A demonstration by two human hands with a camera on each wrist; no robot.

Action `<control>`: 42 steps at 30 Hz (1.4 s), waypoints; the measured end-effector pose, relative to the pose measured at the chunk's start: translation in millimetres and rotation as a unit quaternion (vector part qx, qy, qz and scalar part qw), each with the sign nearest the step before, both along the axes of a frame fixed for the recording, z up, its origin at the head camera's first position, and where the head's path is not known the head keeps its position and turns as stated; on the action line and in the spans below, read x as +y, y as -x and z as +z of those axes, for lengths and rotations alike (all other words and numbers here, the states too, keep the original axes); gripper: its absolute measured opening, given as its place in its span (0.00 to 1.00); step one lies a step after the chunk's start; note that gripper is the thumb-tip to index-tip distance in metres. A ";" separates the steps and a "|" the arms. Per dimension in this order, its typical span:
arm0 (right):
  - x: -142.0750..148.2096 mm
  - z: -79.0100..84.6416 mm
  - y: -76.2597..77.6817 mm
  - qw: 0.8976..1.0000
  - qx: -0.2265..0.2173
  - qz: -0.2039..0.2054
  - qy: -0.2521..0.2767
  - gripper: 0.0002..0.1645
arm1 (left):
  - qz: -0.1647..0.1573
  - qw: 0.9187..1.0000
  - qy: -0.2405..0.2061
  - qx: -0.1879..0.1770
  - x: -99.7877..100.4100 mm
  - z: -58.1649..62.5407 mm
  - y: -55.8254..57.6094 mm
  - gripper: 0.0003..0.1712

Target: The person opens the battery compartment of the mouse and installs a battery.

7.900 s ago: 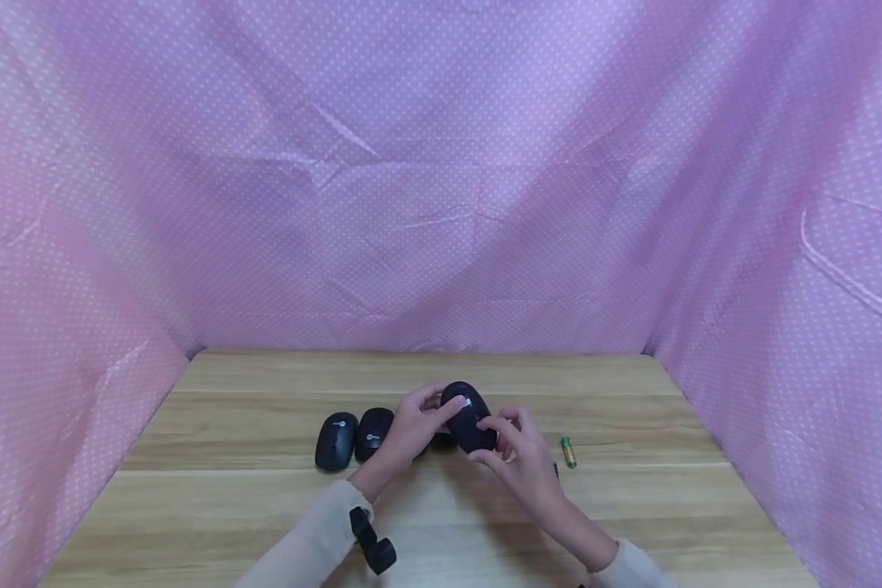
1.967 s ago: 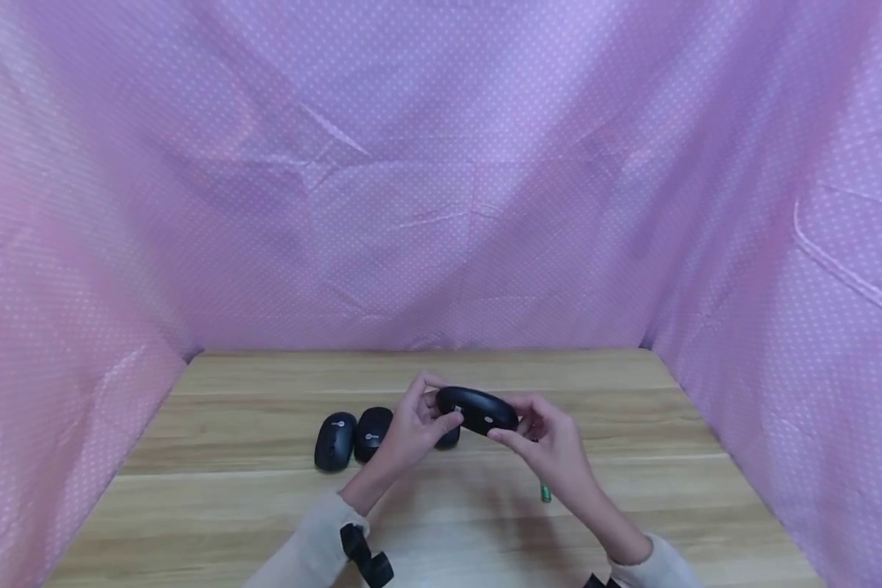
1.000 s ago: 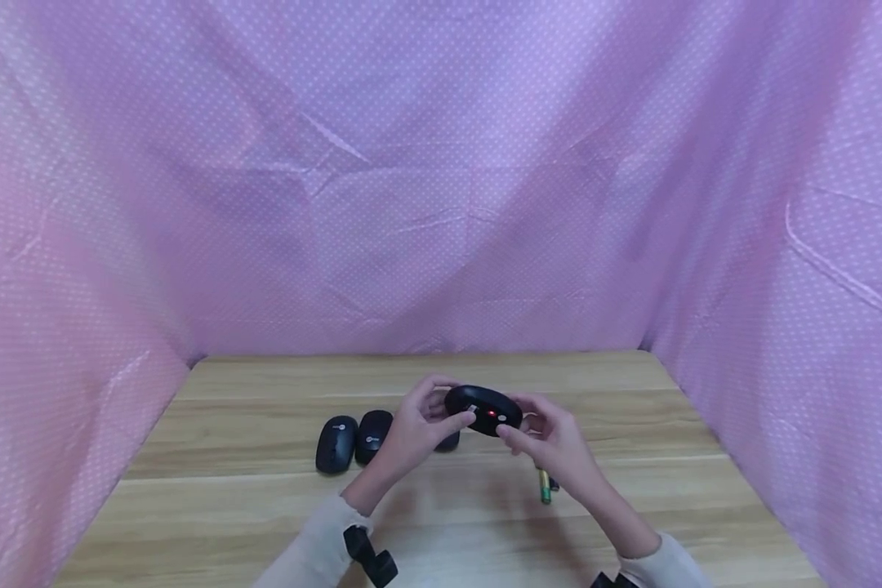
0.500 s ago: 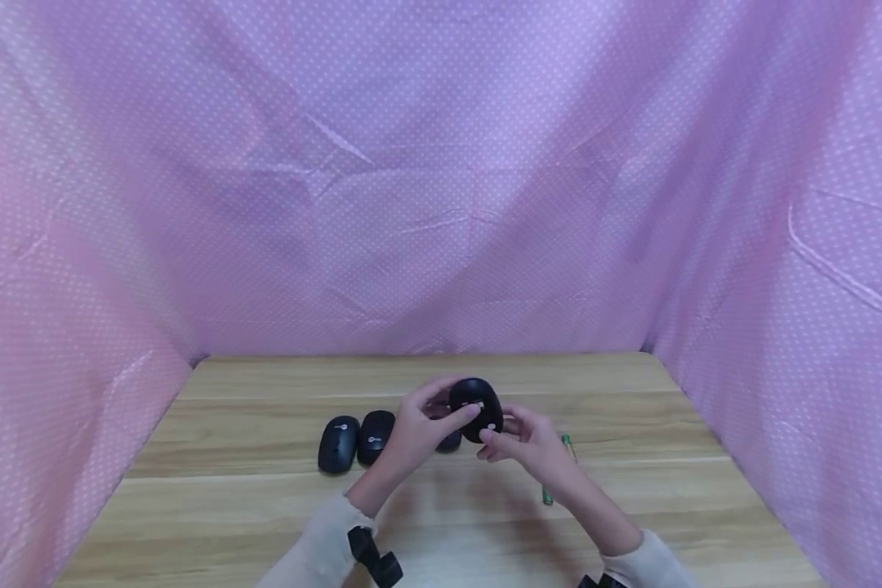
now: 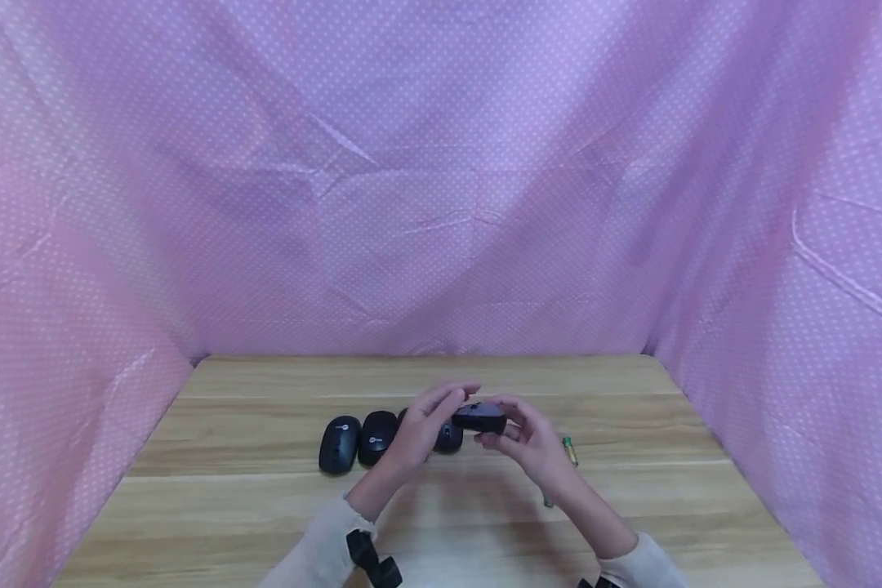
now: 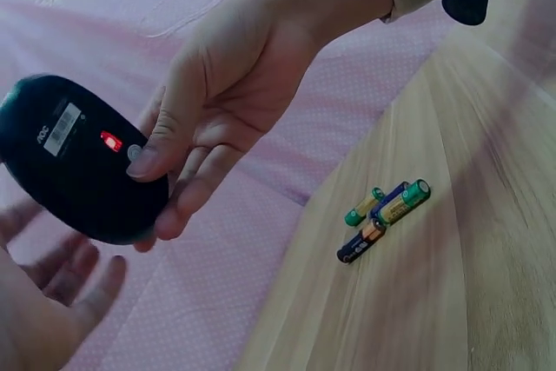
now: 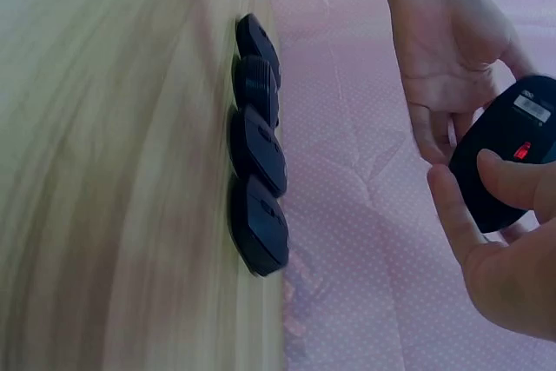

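A black computer mouse (image 5: 479, 418) is held above the table by my right hand (image 5: 531, 445). In the right wrist view, the right hand (image 7: 521, 254) has its thumb on the underside of the mouse (image 7: 497, 175), where a small red light glows beside a white label. My left hand (image 5: 420, 429) is at the other end of the mouse with its fingers loosely extended. In the left wrist view, the left hand (image 6: 43, 319) looks relaxed just below the mouse (image 6: 69, 184); whether it touches it I cannot tell.
Several black mice stand in a row on the wooden table, among them the leftmost mouse (image 5: 339, 445) and one under my hands (image 5: 448, 438). Several small batteries (image 6: 404, 203) lie grouped to the right; one battery (image 5: 570, 451) shows beyond my right hand. A pink dotted cloth (image 5: 441, 204) surrounds the table.
The mouse has tipped from showing its underside in the head view to lying nearly flat, edge-on. My left thumb has come off its underside; the right hand keeps hold.
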State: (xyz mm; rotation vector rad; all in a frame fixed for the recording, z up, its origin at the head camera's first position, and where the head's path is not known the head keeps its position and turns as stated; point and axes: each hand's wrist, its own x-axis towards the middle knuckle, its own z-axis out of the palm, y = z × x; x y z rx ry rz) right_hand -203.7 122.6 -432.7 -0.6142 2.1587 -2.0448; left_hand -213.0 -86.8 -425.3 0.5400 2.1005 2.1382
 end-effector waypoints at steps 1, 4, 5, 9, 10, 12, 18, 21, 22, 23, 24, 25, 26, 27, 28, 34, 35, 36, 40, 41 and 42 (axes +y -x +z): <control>0.3 0.3 0.9 1.000 0.025 -0.009 -0.007 0.30 | -0.010 1.000 0.007 -0.017 -0.2 0.0 0.3 0.25; 1.6 1.6 3.4 0.994 0.099 -0.042 -0.035 0.28 | -0.052 0.996 0.018 -0.070 -1.7 -1.8 2.4 0.28; 1.9 2.0 4.3 0.991 0.116 -0.049 -0.042 0.28 | -0.065 0.994 0.016 -0.087 -2.5 -2.8 3.1 0.29; 3.3 4.0 5.9 0.992 0.103 -0.063 -0.043 0.31 | -0.092 0.988 -0.002 -0.128 -4.6 -6.5 4.7 0.31; 3.7 4.9 5.9 0.994 0.081 -0.067 -0.038 0.31 | -0.090 0.987 -0.009 -0.129 -4.6 -7.2 4.7 0.32; 4.8 6.9 6.0 0.997 0.023 -0.070 -0.024 0.31 | -0.077 0.989 -0.023 -0.128 -3.9 -8.7 4.9 0.32; 9.7 13.2 11.5 0.992 -0.102 -0.073 0.006 0.26 | -0.024 0.992 -0.032 -0.117 0.2 -12.6 6.6 0.33; 12.3 16.0 14.1 0.991 -0.113 -0.068 -0.004 0.29 | -0.007 0.994 -0.025 -0.108 3.2 -14.7 8.2 0.33; 13.1 16.9 14.9 0.991 -0.114 -0.066 -0.008 0.30 | -0.003 0.994 -0.023 -0.104 4.3 -15.5 9.0 0.34; 13.9 17.6 15.6 0.991 -0.115 -0.064 -0.014 0.30 | 0.000 0.995 -0.023 -0.100 5.4 -16.2 9.6 0.34; 14.7 18.2 16.2 0.991 -0.115 -0.061 -0.019 0.31 | 0.002 0.995 -0.023 -0.097 6.5 -16.8 10.3 0.34; 15.4 18.8 16.7 0.991 -0.116 -0.058 -0.025 0.32 | 0.004 0.995 -0.024 -0.093 7.5 -17.5 11.0 0.34; 16.3 19.2 17.1 0.991 -0.118 -0.056 -0.030 0.33 | 0.005 0.996 -0.025 -0.090 8.6 -18.3 11.8 0.34; 17.0 19.6 17.5 0.991 -0.119 -0.054 -0.034 0.33 | 0.007 0.996 -0.024 -0.087 9.5 -19.0 12.2 0.34; 17.9 19.9 18.2 0.991 -0.120 -0.052 -0.039 0.34 | 0.008 0.996 -0.022 -0.083 10.4 -19.4 12.9 0.34; 22.6 20.2 24.4 0.989 -0.130 -0.045 -0.053 0.35 | 0.022 0.997 -0.009 -0.068 16.0 -22.5 16.8 0.34; 23.5 19.8 25.9 0.989 -0.132 -0.042 -0.051 0.36 | 0.024 0.997 -0.006 -0.068 16.9 -23.4 17.6 0.34; 24.5 19.2 27.7 0.989 -0.135 -0.041 -0.049 0.36 | 0.025 0.997 -0.004 -0.068 18.0 -23.9 18.5 0.35; 30.3 15.5 35.3 0.987 -0.153 -0.035 -0.039 0.38 | 0.029 0.997 0.009 -0.069 22.8 -27.8 23.7 0.36; 32.3 14.0 37.5 0.986 -0.158 -0.032 -0.037 0.38 | 0.029 0.997 0.011 -0.068 24.1 -29.0 25.2 0.35; 34.3 12.2 39.7 0.986 -0.162 -0.030 -0.035 0.39 | 0.028 0.997 0.011 -0.068 25.6 -30.0 26.7 0.35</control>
